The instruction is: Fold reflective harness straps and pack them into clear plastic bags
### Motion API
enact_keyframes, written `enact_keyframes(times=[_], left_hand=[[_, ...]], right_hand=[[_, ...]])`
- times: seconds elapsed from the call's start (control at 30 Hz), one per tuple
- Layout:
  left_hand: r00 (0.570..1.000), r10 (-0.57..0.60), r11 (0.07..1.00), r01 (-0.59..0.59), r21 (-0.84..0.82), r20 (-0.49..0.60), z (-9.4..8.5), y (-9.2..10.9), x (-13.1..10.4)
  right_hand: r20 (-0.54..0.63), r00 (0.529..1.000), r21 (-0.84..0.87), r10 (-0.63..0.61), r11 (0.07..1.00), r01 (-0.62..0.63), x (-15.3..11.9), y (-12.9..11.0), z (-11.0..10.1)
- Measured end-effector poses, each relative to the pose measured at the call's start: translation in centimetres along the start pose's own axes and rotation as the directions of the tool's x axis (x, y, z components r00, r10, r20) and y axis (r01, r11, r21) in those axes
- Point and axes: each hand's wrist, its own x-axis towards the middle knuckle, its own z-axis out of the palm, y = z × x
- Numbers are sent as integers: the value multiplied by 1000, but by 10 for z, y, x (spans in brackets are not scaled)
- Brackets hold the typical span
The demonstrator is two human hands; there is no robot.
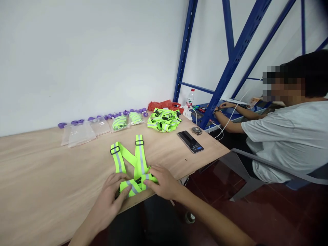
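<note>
A neon-yellow reflective vest made of straps with grey stripes lies at the table's front edge. Two of its straps, each with a black buckle, stretch away from me, while the near part is folded into a bundle. My left hand grips the left side of that bundle, thumb on top. On the right side, my right hand pinches the folded straps between thumb and fingers. What lies under the fingers of both hands is hidden.
Behind lie clear plastic bags, bagged vests, purple items, a loose vest pile and a red bag. A phone and a round tape measure lie to the right. Beyond the blue rack sits another person.
</note>
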Motion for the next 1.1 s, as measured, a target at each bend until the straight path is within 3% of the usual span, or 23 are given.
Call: enact_keyframes(times=[0.13, 0.23, 0.37, 0.53, 0.67, 0.77, 0.83, 0.97, 1.1], left_hand=[[997, -75, 994, 75, 78, -4, 6, -13, 13], [991, -83, 976, 103, 194, -107, 16, -16, 14], [971, 0, 943, 79, 324, -238, 27, -8, 9], [980, 111, 945, -53, 322, -164, 30, 6, -11], [995, 86, 961, -67, 270, -56, 29, 13, -35], [996, 87, 974, -85, 208, 2, 23, 20, -47], [997, 80, 986, -80, 147, 7, 17, 23, -44], [997, -71, 996, 70, 59, 10, 4, 19, -14], [975, -223, 946, 217, 239, 0, 4, 4, 19]], right_hand=[[-47, 998, -85, 41, 995, -45, 17, 6, 4], [-111, 993, -138, 47, 988, -62, 22, 11, 10], [-221, 972, -187, -75, 982, 33, 15, 14, 19], [-96, 970, -235, -224, 952, 196, -11, 19, 21], [-90, 939, -245, -331, 922, 301, -32, 24, 15], [-79, 925, -140, -370, 923, 358, -37, 23, 5], [-45, 943, -29, -330, 944, 329, -32, 19, -3], [55, 994, 116, -95, 989, 88, 0, 15, -13], [68, 996, 7, 64, 998, -64, 34, 26, -5]])
